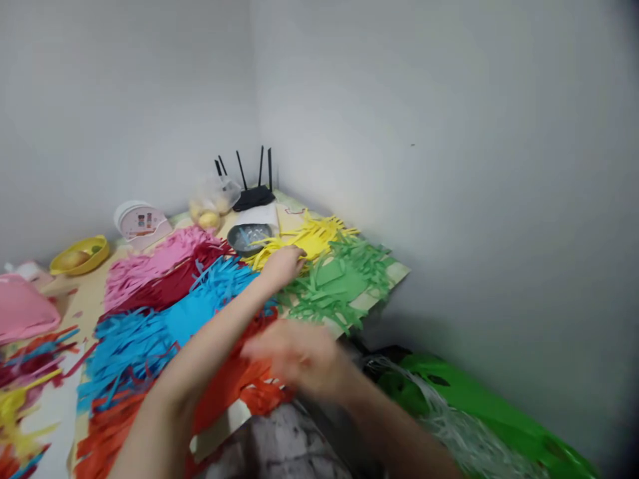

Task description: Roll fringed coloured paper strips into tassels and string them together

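Observation:
My left hand (283, 264) reaches far across the table and rests, fingers curled, on the yellow fringed paper (312, 238), right beside the green fringed paper (344, 283). My right hand (294, 359) is smeared by motion low over the orange fringed paper (234, 386); its fingers cannot be made out. Blue fringed paper (164, 326), dark red fringed paper (170, 283) and pink fringed paper (150, 263) lie under and left of my left arm.
A black router (254, 193) with antennas stands in the wall corner, next to a dark bowl (249, 237), a clear bag of fruit (212, 199), a white tub (137, 219) and a yellow bowl (80, 254). A green plastic thing (479, 412) lies off the table's right edge.

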The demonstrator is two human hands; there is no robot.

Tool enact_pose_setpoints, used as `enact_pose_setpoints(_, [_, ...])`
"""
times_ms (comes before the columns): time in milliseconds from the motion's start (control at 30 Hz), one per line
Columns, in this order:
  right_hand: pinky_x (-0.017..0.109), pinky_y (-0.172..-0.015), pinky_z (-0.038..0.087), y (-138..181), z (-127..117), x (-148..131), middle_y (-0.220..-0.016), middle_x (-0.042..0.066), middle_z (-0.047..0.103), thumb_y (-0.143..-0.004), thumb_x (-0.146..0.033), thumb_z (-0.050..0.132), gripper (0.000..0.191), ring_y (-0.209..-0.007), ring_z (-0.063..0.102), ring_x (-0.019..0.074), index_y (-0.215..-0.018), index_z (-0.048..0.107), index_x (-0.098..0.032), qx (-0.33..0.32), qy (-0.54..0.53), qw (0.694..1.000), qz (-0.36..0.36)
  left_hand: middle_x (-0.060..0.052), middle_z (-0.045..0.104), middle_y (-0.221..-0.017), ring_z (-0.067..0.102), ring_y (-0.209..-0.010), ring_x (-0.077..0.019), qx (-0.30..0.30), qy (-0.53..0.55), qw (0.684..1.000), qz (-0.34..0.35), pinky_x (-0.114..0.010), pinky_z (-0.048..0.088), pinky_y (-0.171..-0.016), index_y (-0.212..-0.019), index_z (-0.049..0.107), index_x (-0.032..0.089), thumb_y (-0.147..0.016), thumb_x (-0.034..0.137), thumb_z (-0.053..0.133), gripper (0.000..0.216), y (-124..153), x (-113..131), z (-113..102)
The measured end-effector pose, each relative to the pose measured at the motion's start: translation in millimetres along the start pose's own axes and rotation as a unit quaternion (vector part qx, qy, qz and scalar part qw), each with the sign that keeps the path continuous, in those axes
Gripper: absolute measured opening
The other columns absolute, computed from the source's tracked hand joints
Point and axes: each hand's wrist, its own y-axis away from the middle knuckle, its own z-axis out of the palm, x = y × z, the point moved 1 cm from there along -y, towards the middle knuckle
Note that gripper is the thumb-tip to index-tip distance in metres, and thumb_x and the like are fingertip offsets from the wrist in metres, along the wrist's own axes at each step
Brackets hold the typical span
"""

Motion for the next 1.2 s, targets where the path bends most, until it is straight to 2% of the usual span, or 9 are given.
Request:
enact_pose_setpoints(133, [0.034,-0.089,0.055,-85,-56,72,-0.111,0.009,0.074,-0.104,-0.038,0.035,0.042,-0.103,0.069,0.0200,-0.106,0.071,-0.018,0.053,0.145,0.986,0.069,-0.012,0.069,-0.115,0.066,-0.107,-0.0234,-0.039,-0.026,0.998,-0.037,-0.040,0.053,-0.094,-0.115,0.067,0.015,-0.094,0.026,0.058,0.025,-57,-3,41])
enact_pose_setpoints(200, [0.036,-0.086,0.055,-118,-79,112,-0.106,0.012,0.075,-0.102,-0.032,0.040,0.036,-0.098,0.071,0.0212,-0.106,0.071,-0.014,0.053,0.193,0.975,0.098,-0.010,0.066,-0.118,0.065,-0.105,-0.0221,-0.059,-0.045,0.996,-0.047,-0.043,0.055,-0.091,-0.117,0.063,0.014,-0.095,0.032,0.059,0.029,-71,-7,59])
enact_pose_setpoints(300, [0.039,-0.088,0.054,-143,-91,161,-0.100,0.009,0.075,-0.096,-0.027,0.057,0.020,-0.092,0.071,0.0203,-0.101,0.071,-0.014,-0.014,0.255,0.960,0.119,-0.010,0.063,-0.121,0.064,-0.104,-0.0215,-0.072,-0.072,0.993,-0.052,-0.043,0.056,-0.090,-0.120,0.060,0.015,-0.095,0.035,0.059,0.032,-81,-11,76])
enact_pose_setpoints(433, [0.042,-0.089,0.055,-146,-85,199,-0.111,0.007,0.069,-0.095,-0.034,0.060,0.024,-0.098,0.067,0.0186,-0.109,0.066,-0.015,-0.138,0.318,0.930,0.119,-0.010,0.063,-0.121,0.063,-0.106,-0.0217,-0.069,-0.084,0.992,-0.063,-0.044,0.055,-0.091,-0.119,0.061,0.015,-0.095,0.035,0.059,0.031,-87,-16,85])
enact_pose_setpoints(567, [0.045,-0.096,0.051,-148,-89,213,-0.118,0.009,0.068,-0.095,-0.035,0.060,0.028,-0.107,0.065,0.0213,-0.115,0.065,-0.016,-0.221,0.374,0.896,0.094,-0.009,0.065,-0.117,0.064,-0.105,-0.0214,-0.070,-0.076,0.991,-0.081,-0.044,0.055,-0.092,-0.115,0.063,0.014,-0.095,0.035,0.059,0.029,-91,-21,86])
enact_pose_setpoints(667, [0.040,-0.099,0.047,-152,-98,215,-0.119,0.011,0.070,-0.089,-0.026,0.066,0.030,-0.114,0.063,0.0245,-0.118,0.069,-0.017,-0.257,0.407,0.874,0.062,-0.009,0.067,-0.113,0.065,-0.104,-0.0207,-0.068,-0.071,0.990,-0.097,-0.044,0.054,-0.093,-0.111,0.065,0.014,-0.096,0.036,0.058,0.028,-93,-23,84])
enact_pose_setpoints(900, [0.033,-0.093,0.045,-158,-101,211,-0.102,0.016,0.075,-0.092,-0.015,0.055,0.023,-0.109,0.064,0.0256,-0.100,0.077,-0.015,-0.296,0.461,0.837,0.013,-0.015,0.073,-0.108,0.068,-0.103,-0.0235,-0.052,-0.040,0.992,-0.107,-0.034,0.050,-0.088,-0.104,0.071,0.014,-0.098,0.023,0.041,0.032,-91,-23,77])
enact_pose_setpoints(1000, [0.035,-0.095,0.045,-163,-99,210,-0.104,0.017,0.073,-0.094,-0.016,0.054,0.021,-0.111,0.062,0.0246,-0.099,0.075,-0.012,-0.309,0.475,0.824,-0.001,-0.015,0.074,-0.105,0.069,-0.100,-0.0247,-0.048,-0.021,0.993,-0.102,-0.032,0.050,-0.084,-0.103,0.072,0.016,-0.095,0.026,0.046,0.029,-90,-23,74])
enact_pose_setpoints(1200, [0.044,-0.095,0.051,-178,-98,211,-0.111,0.008,0.068,-0.095,-0.032,0.060,0.022,-0.107,0.064,0.0212,-0.105,0.067,-0.014,-0.323,0.485,0.813,0.004,-0.014,0.075,-0.106,0.068,-0.100,-0.0251,-0.042,0.004,0.993,-0.108,-0.032,0.050,-0.084,-0.107,0.070,0.016,-0.089,0.031,0.058,0.026,-89,-23,73])
